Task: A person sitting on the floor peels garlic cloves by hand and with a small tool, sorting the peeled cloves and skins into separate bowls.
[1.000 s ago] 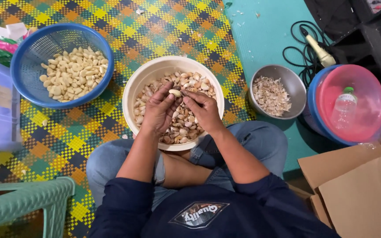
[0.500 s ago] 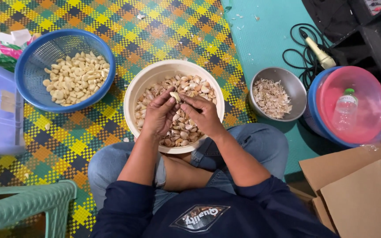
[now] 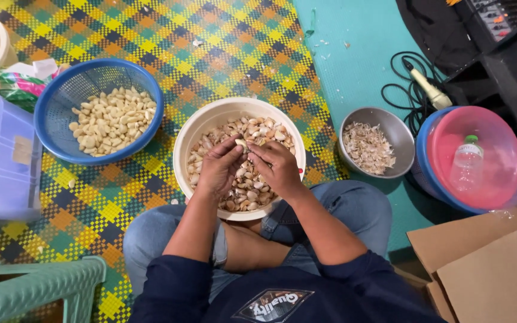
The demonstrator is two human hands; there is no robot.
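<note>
Left hand: the left hand point(image 3: 221, 166) is curled tight, pinching one garlic clove point(image 3: 241, 144) with its fingertips.
Right hand: the right hand point(image 3: 276, 164) is curled too, and its fingertips touch the same clove from the right.
Clove: it sits between both hands, just above the cream bowl point(image 3: 194, 133).
Cream bowl: it rests on the floor mat between the person's knees and is full of unpeeled garlic point(image 3: 263, 129).
Blue basket: the blue basket point(image 3: 67, 96) is to the left, holding peeled cloves point(image 3: 109, 119).
Metal bowl: the metal bowl point(image 3: 390, 128) is to the right, with garlic skins point(image 3: 366, 146) in it.
Pink tub: the pink tub point(image 3: 498, 149) is far right, with a plastic bottle point(image 3: 467, 162) lying inside.
Mat: the checked mat point(image 3: 169, 36) covers the floor.
Box: a cardboard box point(image 3: 492, 269) is near, on the right.
</note>
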